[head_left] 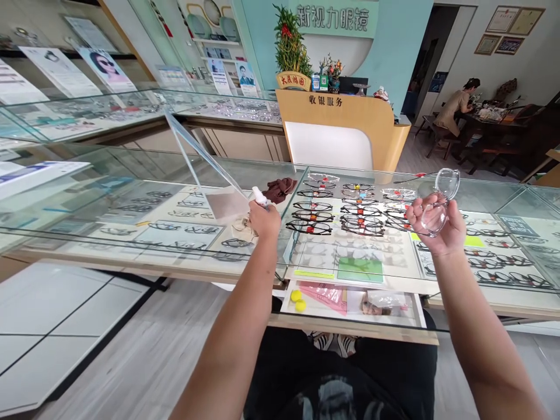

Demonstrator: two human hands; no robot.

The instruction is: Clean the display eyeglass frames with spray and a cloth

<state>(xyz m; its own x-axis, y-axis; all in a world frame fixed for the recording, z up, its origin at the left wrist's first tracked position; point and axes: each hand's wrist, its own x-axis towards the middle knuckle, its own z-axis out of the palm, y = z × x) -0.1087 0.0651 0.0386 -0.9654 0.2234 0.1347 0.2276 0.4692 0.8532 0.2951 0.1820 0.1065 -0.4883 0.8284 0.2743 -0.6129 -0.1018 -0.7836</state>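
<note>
My left hand [265,218] is closed around a small white spray bottle [261,196] above the glass counter. Right beside it a crumpled dark brown cloth [280,189] lies on the glass. My right hand [438,224], palm up, holds a pair of clear-framed eyeglasses [448,183] tilted over the counter, one lens standing above the fingers. Between the hands, rows of eyeglasses [361,224] with small coloured tags sit on the counter. A tilted mirror [227,204] stands left of my left hand.
Below the counter edge a drawer [286,318] is pulled out, with yellow discs [298,300] and papers inside. More frames lie under the glass on both sides. Behind stands a wooden cashier desk [282,108]. A person [457,108] sits at a table at the far right.
</note>
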